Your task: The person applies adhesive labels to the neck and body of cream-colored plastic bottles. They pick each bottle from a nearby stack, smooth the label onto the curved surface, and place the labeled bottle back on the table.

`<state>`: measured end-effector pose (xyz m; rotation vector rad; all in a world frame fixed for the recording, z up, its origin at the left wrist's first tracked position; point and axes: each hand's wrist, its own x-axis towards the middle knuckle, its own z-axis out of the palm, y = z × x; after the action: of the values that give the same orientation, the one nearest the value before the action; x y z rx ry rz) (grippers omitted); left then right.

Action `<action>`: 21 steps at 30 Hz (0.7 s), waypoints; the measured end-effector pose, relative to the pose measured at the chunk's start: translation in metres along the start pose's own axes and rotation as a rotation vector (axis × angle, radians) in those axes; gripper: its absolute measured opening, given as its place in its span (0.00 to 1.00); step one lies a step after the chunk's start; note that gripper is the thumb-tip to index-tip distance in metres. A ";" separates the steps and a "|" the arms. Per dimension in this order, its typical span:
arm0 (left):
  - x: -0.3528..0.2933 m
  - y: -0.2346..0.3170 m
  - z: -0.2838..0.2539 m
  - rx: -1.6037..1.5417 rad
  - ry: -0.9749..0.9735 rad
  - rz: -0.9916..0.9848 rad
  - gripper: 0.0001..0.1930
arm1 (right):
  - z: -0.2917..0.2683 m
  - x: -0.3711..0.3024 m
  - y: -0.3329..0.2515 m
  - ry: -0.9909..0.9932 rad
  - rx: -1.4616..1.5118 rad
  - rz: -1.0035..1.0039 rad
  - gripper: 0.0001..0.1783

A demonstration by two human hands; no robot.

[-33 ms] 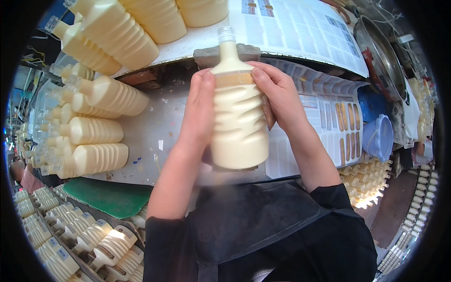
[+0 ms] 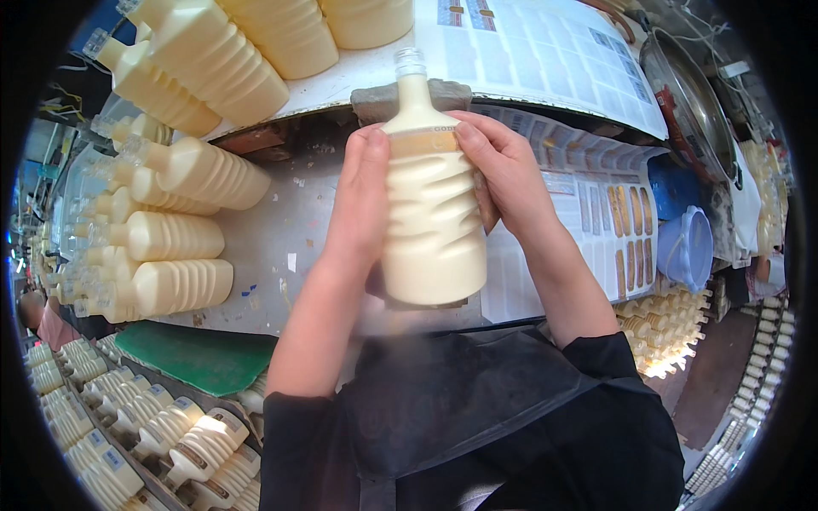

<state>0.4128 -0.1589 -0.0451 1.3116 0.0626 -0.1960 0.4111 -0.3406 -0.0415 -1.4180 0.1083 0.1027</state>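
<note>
A cream-coloured ribbed bottle point(image 2: 435, 230) with a clear threaded neck lies face up in front of me, its neck pointing away. A gold-brown label strip point(image 2: 426, 143) runs across its shoulder. My left hand point(image 2: 365, 183) grips the bottle's left side, thumb at the label's left end. On the other side, my right hand point(image 2: 504, 166) holds it with the thumb pressed on the label's right end. The fingers of both hands are partly hidden beside and under the bottle. A grey cloth-like pad point(image 2: 375, 102) sits behind the bottle's neck.
Several similar bottles point(image 2: 183, 285) lie on the left of the worktable point(image 2: 281, 221). Sheets of labels point(image 2: 596, 221) spread to the right, near a blue bucket point(image 2: 686, 247). More sheets point(image 2: 545, 60) cover the raised white shelf. Labelled bottles point(image 2: 204, 443) fill racks at lower left, beside a green mat point(image 2: 192, 353).
</note>
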 end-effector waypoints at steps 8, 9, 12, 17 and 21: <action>-0.003 0.006 0.000 0.007 0.009 0.064 0.21 | -0.015 0.000 -0.042 0.132 0.015 -0.132 0.16; -0.003 0.006 0.001 0.036 0.000 0.052 0.22 | -0.006 -0.003 -0.044 0.169 -0.107 -0.233 0.16; -0.001 0.006 0.002 0.050 -0.011 0.045 0.24 | 0.026 -0.018 -0.043 0.214 -0.582 -0.503 0.15; -0.002 0.002 0.001 0.086 0.000 0.073 0.24 | 0.020 -0.022 -0.026 0.362 -0.742 -0.591 0.16; 0.000 -0.001 0.001 0.084 -0.009 0.082 0.24 | -0.004 -0.014 -0.012 0.398 -0.483 -0.285 0.19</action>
<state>0.4129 -0.1605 -0.0460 1.3946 -0.0066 -0.1357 0.3991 -0.3460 -0.0286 -1.9076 0.2175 -0.4169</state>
